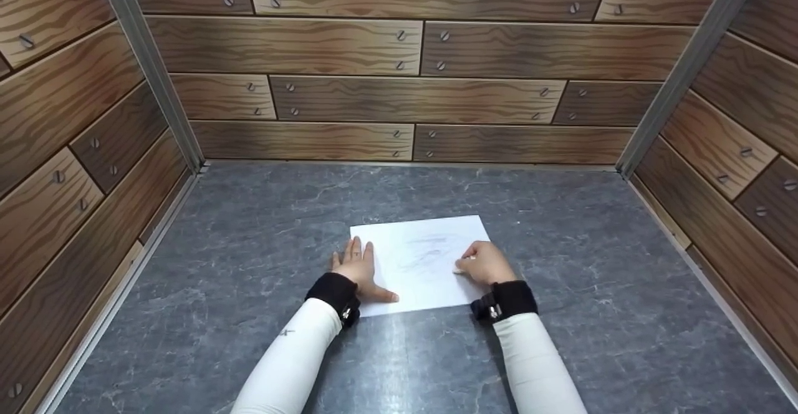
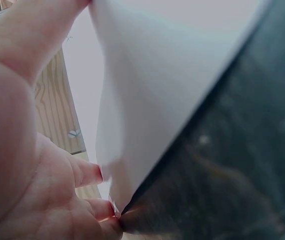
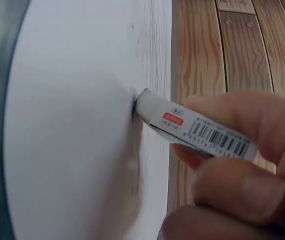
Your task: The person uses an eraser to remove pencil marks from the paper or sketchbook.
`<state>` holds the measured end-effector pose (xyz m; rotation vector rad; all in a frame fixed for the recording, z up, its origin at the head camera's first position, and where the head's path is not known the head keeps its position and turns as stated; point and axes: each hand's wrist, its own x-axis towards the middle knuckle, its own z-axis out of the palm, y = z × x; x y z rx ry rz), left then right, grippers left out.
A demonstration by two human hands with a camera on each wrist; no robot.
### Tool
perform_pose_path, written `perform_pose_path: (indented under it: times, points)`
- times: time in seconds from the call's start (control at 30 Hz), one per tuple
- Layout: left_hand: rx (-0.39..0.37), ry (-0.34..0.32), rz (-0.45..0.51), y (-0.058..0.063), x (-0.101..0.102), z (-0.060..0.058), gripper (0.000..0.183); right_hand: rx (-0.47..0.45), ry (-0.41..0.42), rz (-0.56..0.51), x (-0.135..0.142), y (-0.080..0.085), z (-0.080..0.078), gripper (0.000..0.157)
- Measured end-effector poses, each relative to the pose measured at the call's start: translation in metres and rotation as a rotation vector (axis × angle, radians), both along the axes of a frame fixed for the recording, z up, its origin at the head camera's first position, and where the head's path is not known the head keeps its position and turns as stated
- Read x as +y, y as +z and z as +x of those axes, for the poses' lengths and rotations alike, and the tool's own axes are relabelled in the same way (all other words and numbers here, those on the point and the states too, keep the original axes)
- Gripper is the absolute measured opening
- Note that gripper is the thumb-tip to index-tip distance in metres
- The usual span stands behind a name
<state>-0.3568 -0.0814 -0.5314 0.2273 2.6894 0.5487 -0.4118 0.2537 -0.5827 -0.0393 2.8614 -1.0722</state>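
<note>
A white sheet of paper (image 1: pixel 411 289) with faint grey pencil marks lies on the dark table. My left hand (image 1: pixel 360 272) rests on its left side, fingers spread and thumb out along the near part. In the left wrist view the fingertips of that hand (image 2: pixel 57 175) meet the paper's edge. My right hand (image 1: pixel 488 263) is at the sheet's right side and pinches an eraser (image 3: pixel 197 130) in a white sleeve with a barcode and a red label. The eraser's worn white end touches the paper, close to small dark crumbs and smudges in the right wrist view.
The grey marbled tabletop (image 1: pixel 249 233) extends around the sheet. Wood-patterned panels (image 1: pixel 411 46) stand at the back and on both sides, with grey metal strips (image 1: pixel 153 58) in the corners. Black bands (image 1: pixel 514 298) with cameras circle both wrists over white sleeves.
</note>
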Motion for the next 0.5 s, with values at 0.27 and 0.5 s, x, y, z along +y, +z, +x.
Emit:
perform_pose_path:
  times: [0.27,0.5]
  points:
    - [-0.017,-0.015,-0.026,-0.003,-0.002,-0.004,0.146,0.044,-0.078,0.068,0.012,0.001,-0.002,0.019]
    - [-0.024,0.013,-0.001,0.002,0.000,-0.001,0.143,0.005,-0.022,0.031,0.006,0.000,-0.002,0.018]
